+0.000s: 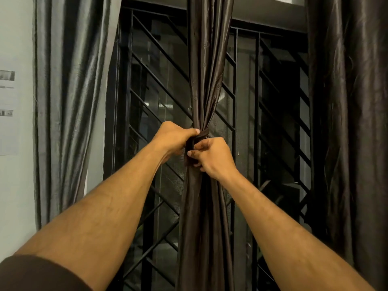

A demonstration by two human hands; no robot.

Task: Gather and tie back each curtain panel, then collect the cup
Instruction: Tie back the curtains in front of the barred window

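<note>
Satin-like dark brown fabric, the middle curtain panel (pixel 206 66), is bunched into a narrow column in front of the black window grille (pixel 159 85). A matching tie-back band (pixel 202 135) circles the bunch at its waist.

Left hand (pixel 174 139): grip closed on the band's left side, thumb tip pressed on the band where it meets the bunch. Right hand (pixel 212 157): grip closed, fingers pinching the loose hanging end of the band (pixel 189 153) just below the left hand. The two hands touch or nearly touch; cannot tell which.

Other panels: grey curtain (pixel 69 101) at left hangs loose, no band visible. Dark curtain (pixel 352 122) at right edge also hangs loose as far as the frame shows. Cup: not in view, location unknown.

Judgement on step: fastening of the middle tie-back is under way, not finished. Cannot see any knot, loop or hook.

Risks from here:
- Slick fabric. If either grip eases before the band is secured, the band probably slides down the bunch and the folds fan out.
- Fastening point is hidden behind the hands, so the end may miss its catch.
- Hard downward pull on the loose end loads the top of the panel; its hanging hardware is out of frame, strength unknown.
- Stray folds below the band could be left out of the bundle.
</note>
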